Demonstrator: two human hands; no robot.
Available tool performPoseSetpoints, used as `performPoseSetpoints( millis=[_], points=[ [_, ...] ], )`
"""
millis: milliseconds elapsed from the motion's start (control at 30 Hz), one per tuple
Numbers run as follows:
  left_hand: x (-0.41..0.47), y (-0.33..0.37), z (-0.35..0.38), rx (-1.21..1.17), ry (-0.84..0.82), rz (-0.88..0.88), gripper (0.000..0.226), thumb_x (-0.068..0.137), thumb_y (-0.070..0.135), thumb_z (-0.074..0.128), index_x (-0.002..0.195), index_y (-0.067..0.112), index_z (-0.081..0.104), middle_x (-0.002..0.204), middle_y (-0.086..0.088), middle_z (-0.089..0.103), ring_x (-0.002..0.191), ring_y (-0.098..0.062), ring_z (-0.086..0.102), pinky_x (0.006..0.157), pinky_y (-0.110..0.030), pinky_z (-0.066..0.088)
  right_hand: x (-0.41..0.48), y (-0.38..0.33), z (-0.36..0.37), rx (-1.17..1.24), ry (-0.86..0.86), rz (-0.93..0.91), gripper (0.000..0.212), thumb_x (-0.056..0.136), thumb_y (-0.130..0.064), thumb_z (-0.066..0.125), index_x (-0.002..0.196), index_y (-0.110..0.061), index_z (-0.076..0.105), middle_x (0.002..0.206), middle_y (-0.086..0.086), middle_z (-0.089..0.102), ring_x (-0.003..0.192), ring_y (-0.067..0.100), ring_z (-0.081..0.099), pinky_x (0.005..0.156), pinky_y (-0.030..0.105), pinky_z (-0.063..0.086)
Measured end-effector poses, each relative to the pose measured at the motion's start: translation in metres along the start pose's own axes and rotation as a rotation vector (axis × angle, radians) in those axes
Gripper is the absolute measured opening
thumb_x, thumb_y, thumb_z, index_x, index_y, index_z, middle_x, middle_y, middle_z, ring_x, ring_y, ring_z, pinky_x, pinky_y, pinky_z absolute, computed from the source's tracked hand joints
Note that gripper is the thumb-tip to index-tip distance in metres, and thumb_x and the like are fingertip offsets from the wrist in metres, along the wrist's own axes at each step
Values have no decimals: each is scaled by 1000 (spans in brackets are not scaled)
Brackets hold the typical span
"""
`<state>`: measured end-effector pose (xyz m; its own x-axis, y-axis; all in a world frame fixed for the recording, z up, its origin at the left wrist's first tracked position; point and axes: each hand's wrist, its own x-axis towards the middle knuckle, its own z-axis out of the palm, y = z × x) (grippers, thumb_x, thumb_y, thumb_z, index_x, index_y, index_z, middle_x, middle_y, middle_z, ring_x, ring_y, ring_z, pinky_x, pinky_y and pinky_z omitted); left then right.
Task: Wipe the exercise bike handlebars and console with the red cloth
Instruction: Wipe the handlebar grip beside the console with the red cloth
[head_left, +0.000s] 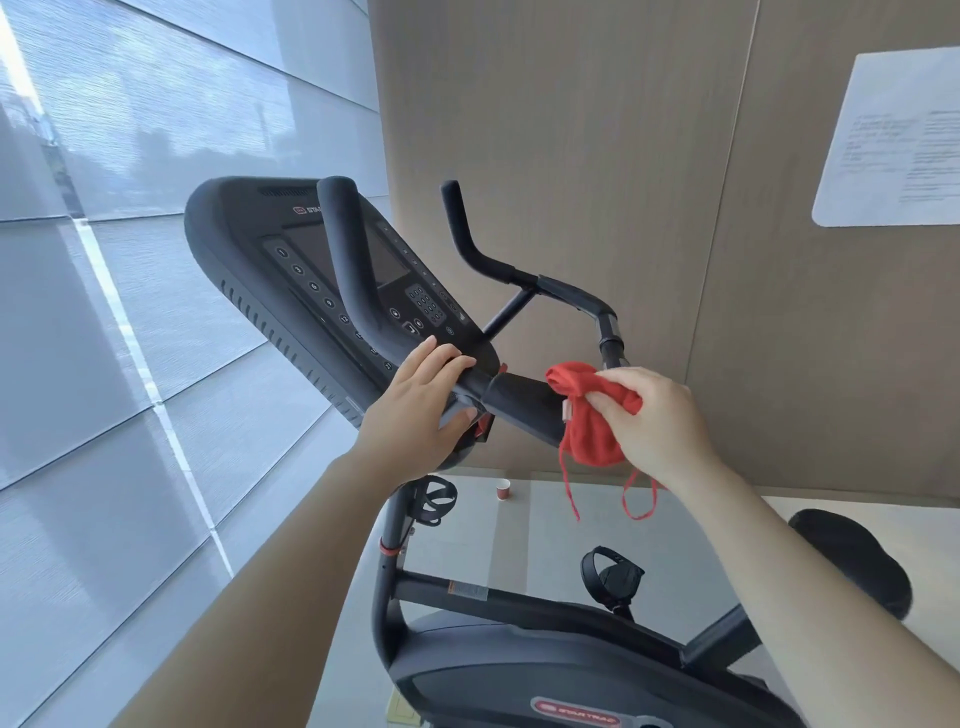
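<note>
The black exercise bike's handlebars (519, 397) curve up in two horns in front of the console (291, 270), a dark panel with a screen and round buttons. My left hand (421, 410) grips the near handlebar just below the console. My right hand (649, 421) holds the bunched red cloth (592, 421), which is pressed against the padded end of the handlebar to the right of my left hand. Loose red threads hang down from the cloth.
Frosted window panels fill the left side. A tan wall with a white paper notice (893, 140) stands behind the bike. A small paper cup (503, 491) sits on the floor. The bike's seat (852, 561), pedal (613, 577) and bottle holder (436, 501) lie below.
</note>
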<state>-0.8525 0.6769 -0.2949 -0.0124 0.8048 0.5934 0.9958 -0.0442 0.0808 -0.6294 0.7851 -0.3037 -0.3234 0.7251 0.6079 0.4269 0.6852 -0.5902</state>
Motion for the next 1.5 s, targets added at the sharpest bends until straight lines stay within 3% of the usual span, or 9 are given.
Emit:
performPoseSetpoints(
  millis=[233, 567, 700, 800, 933, 1033, 1133, 1267, 1500],
  points=[
    [2, 10, 2, -26, 38, -87, 42, 95, 34, 47, 134, 18, 44, 142, 5, 39, 144, -16, 11, 111, -19, 4, 31, -20, 6, 109, -106, -72, 18, 85, -29, 62, 103, -28, 68, 104, -9, 68, 95, 11, 60, 84, 26, 46],
    [14, 41, 6, -135, 58, -343, 34, 94, 36, 47, 120, 18, 59, 134, 6, 50, 144, -20, 13, 118, -37, 12, 42, 33, -11, 6, -270, -92, 19, 87, -34, 59, 102, -27, 67, 101, -8, 69, 96, 18, 60, 79, 28, 48],
    [20, 59, 15, -98, 80, -344, 29, 90, 24, 56, 116, 10, 59, 124, 0, 57, 137, -21, 29, 115, -32, 19, 63, 18, -13, 154, -310, -123, 19, 87, -39, 57, 101, -31, 67, 93, -14, 70, 92, 13, 62, 82, 29, 49],
    [17, 66, 17, -97, 125, -375, 31, 90, 24, 57, 115, 6, 59, 121, -1, 57, 130, -21, 38, 112, -30, 25, 67, 8, -6, 164, -432, -209, 19, 90, -36, 55, 106, -33, 66, 98, -18, 67, 93, 5, 58, 75, 2, 39],
    [14, 75, 20, -46, 107, -399, 31, 92, 22, 54, 120, 8, 56, 126, 1, 53, 125, -18, 42, 108, -29, 30, 59, 26, -2, 201, -496, -318, 30, 87, -34, 59, 117, -35, 63, 117, -18, 64, 111, 4, 56, 97, 21, 44],
    [13, 81, 23, -41, 99, -444, 39, 91, 30, 45, 123, 9, 53, 129, 1, 51, 127, -18, 41, 110, -34, 31, 62, 36, -9, 232, -508, -334, 27, 82, -35, 65, 109, -30, 67, 111, -18, 65, 104, 1, 57, 91, 13, 39],
    [13, 87, 27, -54, 114, -497, 40, 91, 29, 41, 124, 9, 51, 130, 1, 49, 128, -19, 40, 110, -36, 31, 72, 27, -10, 282, -540, -309, 27, 80, -43, 64, 104, -30, 68, 107, -18, 65, 101, 2, 57, 92, 19, 43],
    [13, 92, 30, -53, 138, -524, 35, 94, 25, 44, 124, 9, 51, 131, 1, 48, 128, -16, 39, 109, -27, 28, 76, 15, 3, 222, -635, -335, 35, 85, -49, 56, 116, -36, 62, 120, -15, 63, 112, 9, 55, 91, 24, 43],
    [12, 95, 37, -39, 172, -550, 36, 95, 28, 40, 126, 11, 49, 133, 4, 46, 128, -12, 38, 106, -20, 25, 69, 53, -5, 212, -571, -389, 25, 85, -40, 60, 107, -32, 67, 104, -13, 69, 98, 10, 60, 86, 24, 47]
  ],
)
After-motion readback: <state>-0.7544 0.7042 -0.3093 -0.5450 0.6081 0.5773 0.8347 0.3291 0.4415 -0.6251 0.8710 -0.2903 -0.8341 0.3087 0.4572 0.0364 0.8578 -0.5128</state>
